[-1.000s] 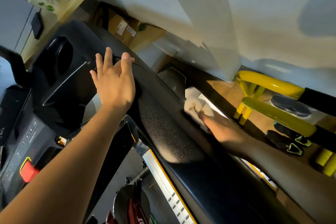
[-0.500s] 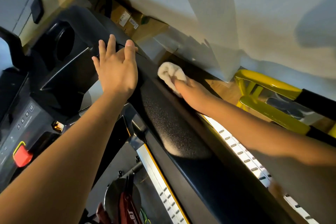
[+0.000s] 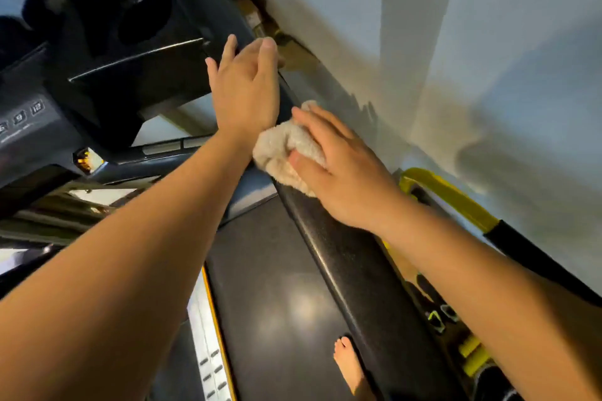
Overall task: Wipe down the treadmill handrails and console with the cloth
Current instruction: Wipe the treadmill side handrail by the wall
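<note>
Grey wall (image 3: 423, 26) flanks the handrail (image 3: 351, 257), which runs toward the console (image 3: 107, 52); right hand (image 3: 345, 169) grips the cloth (image 3: 277, 150) on it, left hand (image 3: 244, 91) spread just ahead.

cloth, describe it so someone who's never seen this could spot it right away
Follow the black treadmill handrail beside the pale wall. The cloth sits bunched on it under the right hand: the only fluffy beige thing there.

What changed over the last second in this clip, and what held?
The right hand carried the cloth from the outer side of the handrail up onto its top, ending next to the left hand. It kept its grip on the cloth. The left hand stayed flat on the rail near the console.
</note>
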